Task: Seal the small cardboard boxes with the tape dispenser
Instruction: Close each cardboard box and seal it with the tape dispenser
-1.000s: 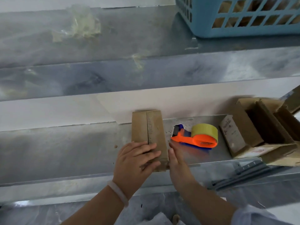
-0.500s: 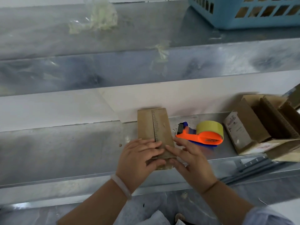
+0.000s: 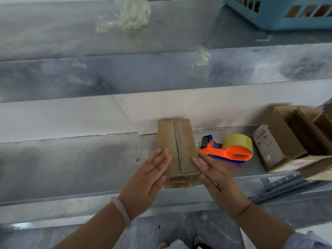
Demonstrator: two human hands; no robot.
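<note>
The small cardboard box lies flaps closed at the near edge of the metal shelf. The left hand and right hand flank it, straight fingers flat against its sides, gripping nothing. The tape dispenser lies just right of it, with open cartons farther right.

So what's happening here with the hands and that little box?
A person is working at a grey metal shelf. Their left hand and right hand rest with straight fingers at either side of a small brown cardboard box whose top flaps are closed. The orange tape dispenser with a yellowish roll lies on the shelf just right of the box, in neither hand. Further right sit open cardboard boxes.
</note>
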